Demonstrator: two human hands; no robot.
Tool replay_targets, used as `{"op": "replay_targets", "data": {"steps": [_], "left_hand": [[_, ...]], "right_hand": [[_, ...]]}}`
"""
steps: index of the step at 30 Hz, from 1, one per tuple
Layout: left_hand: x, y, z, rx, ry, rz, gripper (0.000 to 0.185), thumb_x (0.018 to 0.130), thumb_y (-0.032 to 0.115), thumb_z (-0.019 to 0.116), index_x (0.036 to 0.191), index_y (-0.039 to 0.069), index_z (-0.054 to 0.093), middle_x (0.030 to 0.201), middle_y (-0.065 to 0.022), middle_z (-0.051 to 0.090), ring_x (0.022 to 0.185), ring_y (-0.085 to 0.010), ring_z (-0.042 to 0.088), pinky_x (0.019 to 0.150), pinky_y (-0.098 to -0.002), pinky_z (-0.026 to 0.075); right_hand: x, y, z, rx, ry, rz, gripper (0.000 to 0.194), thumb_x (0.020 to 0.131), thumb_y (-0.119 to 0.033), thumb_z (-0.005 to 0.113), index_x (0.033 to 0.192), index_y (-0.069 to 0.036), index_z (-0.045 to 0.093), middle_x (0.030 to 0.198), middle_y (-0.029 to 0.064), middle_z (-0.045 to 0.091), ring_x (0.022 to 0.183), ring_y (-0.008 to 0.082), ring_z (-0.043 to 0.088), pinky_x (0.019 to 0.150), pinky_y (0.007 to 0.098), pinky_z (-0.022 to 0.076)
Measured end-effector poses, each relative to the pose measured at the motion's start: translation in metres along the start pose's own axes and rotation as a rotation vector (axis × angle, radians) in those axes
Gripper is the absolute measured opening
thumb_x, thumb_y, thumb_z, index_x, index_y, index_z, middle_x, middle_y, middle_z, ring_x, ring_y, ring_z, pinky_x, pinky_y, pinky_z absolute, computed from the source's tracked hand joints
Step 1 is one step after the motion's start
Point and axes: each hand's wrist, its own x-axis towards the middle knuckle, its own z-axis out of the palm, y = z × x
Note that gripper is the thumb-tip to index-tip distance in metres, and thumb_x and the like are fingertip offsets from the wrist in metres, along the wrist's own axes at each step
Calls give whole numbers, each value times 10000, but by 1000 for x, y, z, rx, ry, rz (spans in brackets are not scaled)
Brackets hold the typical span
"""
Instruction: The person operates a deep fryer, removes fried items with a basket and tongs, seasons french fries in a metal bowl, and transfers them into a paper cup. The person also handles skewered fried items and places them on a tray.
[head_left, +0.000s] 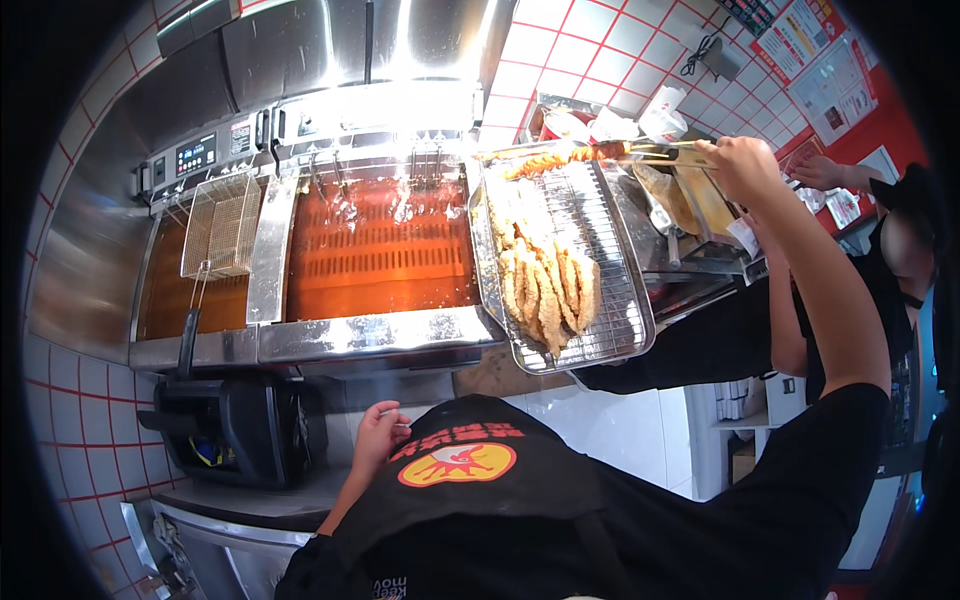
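My right hand (742, 169) is closed on the ends of thin sticks that carry orange-red fried food (566, 157). The food lies across the far end of a metal tray with a wire rack (611, 262). Nearer me on that rack, several long battered fried pieces (551, 292) lie bunched together. My left hand (379, 431) hangs beside the dark apron (510, 487), fingers loosely bent, with nothing seen in it. To the left of the tray is a deep fryer (367, 330) with reddish-brown oil (382, 255).
An unused wire fry basket (221, 225) with a black handle rests over the left fryer well. Right of the tray stand a metal container (694, 199) and a tool with a metal handle (673, 251). A co-worker (892, 247) stands at the right. Below the fryer is a black bin (259, 435).
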Motion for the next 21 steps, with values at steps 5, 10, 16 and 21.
{"op": "replay_targets", "data": {"steps": [5, 10, 16, 21], "left_hand": [[5, -6, 7, -37, 2, 12, 203, 878, 124, 461, 1068, 54, 448, 816, -84, 574, 642, -138, 571, 577, -239, 485], [5, -9, 15, -8, 37, 14, 203, 880, 115, 453, 1072, 49, 443, 813, -82, 576, 637, -136, 571, 571, -239, 485], [6, -22, 17, -10, 34, 0, 213, 879, 119, 454, 1079, 45, 437, 813, -87, 580, 652, -136, 574, 576, -239, 489], [-1, -19, 21, -5, 76, 8, 218, 880, 131, 459, 1080, 45, 437, 818, -89, 580, 662, -138, 577, 590, -244, 493]], "right_hand": [[18, 7, 9, 10, 50, -66, 424, 756, -263, 601, 1165, -187, 518, 772, 36, 579, 688, 193, 585, 565, 316, 452], [36, 2, 39, 130, 1, -101, 407, 760, -255, 599, 1158, -218, 524, 778, 27, 579, 736, 200, 585, 615, 321, 460], [66, -18, 96, 182, -43, -112, 415, 727, -240, 612, 1132, -189, 536, 775, 65, 589, 755, 233, 590, 640, 341, 459], [82, -44, 90, 163, -100, -28, 284, 759, -141, 523, 1019, -195, 622, 793, 88, 612, 766, 265, 601, 660, 377, 479]]}}
